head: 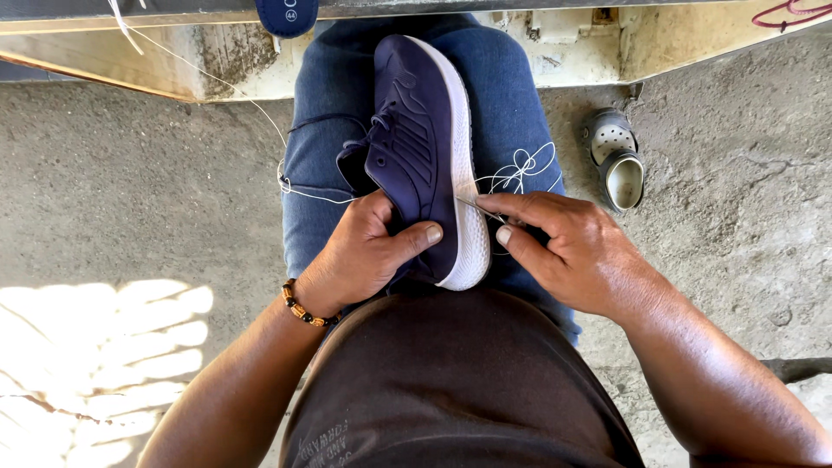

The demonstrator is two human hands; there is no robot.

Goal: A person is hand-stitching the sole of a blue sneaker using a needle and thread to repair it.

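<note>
A navy sneaker (422,147) lies lengthwise on the person's lap, toe pointing away, white sole turned right. The left hand (368,251) clasps its heel; the right hand (563,247) pinches a needle (481,208) against the sole.

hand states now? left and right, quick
Left hand: closed around the navy shoe, thumb across its side.
Right hand: fingers pinched on a needle at the white sole.
</note>
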